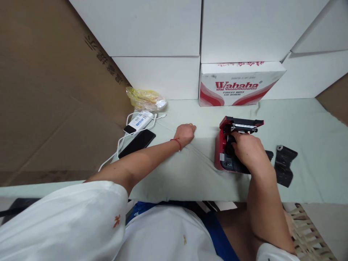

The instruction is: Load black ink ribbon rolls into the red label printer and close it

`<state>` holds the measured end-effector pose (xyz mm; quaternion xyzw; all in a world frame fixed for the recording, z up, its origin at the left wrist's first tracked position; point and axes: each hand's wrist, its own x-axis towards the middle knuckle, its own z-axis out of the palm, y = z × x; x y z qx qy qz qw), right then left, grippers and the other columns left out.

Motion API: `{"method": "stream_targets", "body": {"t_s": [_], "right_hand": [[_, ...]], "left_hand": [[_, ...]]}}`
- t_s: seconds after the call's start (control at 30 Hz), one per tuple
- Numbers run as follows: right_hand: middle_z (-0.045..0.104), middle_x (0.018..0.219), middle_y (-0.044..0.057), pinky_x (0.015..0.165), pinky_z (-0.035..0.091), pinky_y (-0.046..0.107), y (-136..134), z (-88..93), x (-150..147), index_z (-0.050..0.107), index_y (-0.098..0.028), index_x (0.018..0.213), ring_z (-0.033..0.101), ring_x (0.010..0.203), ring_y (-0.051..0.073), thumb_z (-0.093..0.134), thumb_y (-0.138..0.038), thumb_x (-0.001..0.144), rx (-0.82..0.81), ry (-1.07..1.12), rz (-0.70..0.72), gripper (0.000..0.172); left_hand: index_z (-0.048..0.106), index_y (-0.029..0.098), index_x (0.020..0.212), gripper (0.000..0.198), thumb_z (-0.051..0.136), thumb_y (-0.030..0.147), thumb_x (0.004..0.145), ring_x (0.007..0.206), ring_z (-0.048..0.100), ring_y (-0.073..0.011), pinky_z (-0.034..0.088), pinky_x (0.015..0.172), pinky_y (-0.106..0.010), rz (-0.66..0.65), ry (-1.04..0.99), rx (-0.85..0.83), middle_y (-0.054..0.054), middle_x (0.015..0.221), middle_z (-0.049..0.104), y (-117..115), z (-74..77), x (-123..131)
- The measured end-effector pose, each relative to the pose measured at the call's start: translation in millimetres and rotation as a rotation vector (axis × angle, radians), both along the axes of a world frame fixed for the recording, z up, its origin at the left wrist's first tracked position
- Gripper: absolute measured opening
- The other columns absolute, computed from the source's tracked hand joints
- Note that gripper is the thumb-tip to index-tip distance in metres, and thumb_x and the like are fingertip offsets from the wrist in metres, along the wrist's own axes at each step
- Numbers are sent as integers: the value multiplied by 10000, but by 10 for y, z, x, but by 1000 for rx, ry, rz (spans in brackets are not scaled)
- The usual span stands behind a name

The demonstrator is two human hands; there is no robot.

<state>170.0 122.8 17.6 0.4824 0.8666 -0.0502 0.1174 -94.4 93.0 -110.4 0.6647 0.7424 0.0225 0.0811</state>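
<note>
A red and black label printer (221, 154) stands on the cloth-covered table with its lid (244, 123) raised. My right hand (247, 148) reaches into it from the right, fingers closed at a black roll (230, 139) inside. The palm and some fingertips are hidden, as is most of the printer's interior. To the left, my left hand (185, 134) rests on the cloth as a loose fist, apart from the printer, with nothing visible in it. Right of the printer lies a partly unwound black ribbon roll (285, 165).
A black phone (138, 143), a white power bank (141, 121) with a white cable (119, 145), and a crumpled yellow plastic bag (145, 98) lie on the left. A Wahaha water carton (239, 85) stands at the back against white panels (154, 78). Brown cardboard (62, 108) borders the left.
</note>
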Motion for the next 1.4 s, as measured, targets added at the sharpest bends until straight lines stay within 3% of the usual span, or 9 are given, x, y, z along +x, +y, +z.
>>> {"method": "stream_targets", "body": {"t_s": [0.27,0.4,0.63,0.73,0.83,1.0,1.07,1.17,1.4], "right_hand": [[757,1199,180,838,495,392,93,-158,-14,645,-158,1422,718,1041,328,511,-174,950,-82,59,6,492],[658,1464,144,966,541,427,13,-158,220,619,-178,1472,674,1226,323,549,-270,985,-62,291,102,500],[702,1412,133,1053,563,488,-517,-211,807,718,-158,1321,651,1293,309,505,-362,1049,169,425,352,402],[662,1469,150,1134,503,529,-804,-317,831,652,-129,1391,605,1363,319,550,-262,1029,286,468,342,399],[624,1519,143,1211,415,567,-1018,-435,796,506,-168,1545,584,1402,298,577,-155,1003,311,495,317,547],[608,1540,121,1258,348,578,-1122,-572,798,275,-266,1691,550,1450,260,571,-50,969,320,553,251,809],[624,1523,121,1259,348,580,-1106,-608,796,286,-277,1686,558,1443,254,575,-46,968,329,581,240,808],[671,1465,119,1254,357,573,-1052,-648,781,438,-260,1601,603,1394,253,622,-73,967,391,666,231,685],[699,1420,137,1274,299,600,-908,-674,842,604,-170,1430,565,1430,288,719,-165,952,436,717,252,492]], "left_hand": [[754,164,956,298,482,76,873,853,626,-239,394,722,-367,-6,6,-14,-128,1003,734,-10,45,17],[757,163,971,297,491,70,874,865,638,-241,407,730,-367,-10,0,-13,-131,1006,735,-7,55,19],[760,144,983,307,485,48,887,923,661,-245,430,781,-362,4,-56,-1,-145,1002,732,-1,91,33],[747,145,934,276,495,54,867,919,655,-252,441,788,-367,4,-76,-3,-143,989,726,-21,59,4],[725,157,917,277,472,56,865,933,648,-242,469,822,-357,38,-157,43,-123,990,717,21,62,6],[649,153,1265,322,460,249,1023,1232,609,-228,453,1110,-368,-79,-663,381,-132,1325,665,298,432,334],[617,172,1352,380,401,330,1083,1326,582,-225,433,1152,-373,-200,-858,412,-124,1413,646,390,665,549],[684,181,1268,436,352,418,1113,1236,659,-206,490,1095,-344,-367,-1016,355,-103,1318,723,393,908,809],[714,181,1265,379,428,370,1103,1225,699,-215,549,1082,-384,-469,-838,579,-120,1268,766,15,874,917]]}}
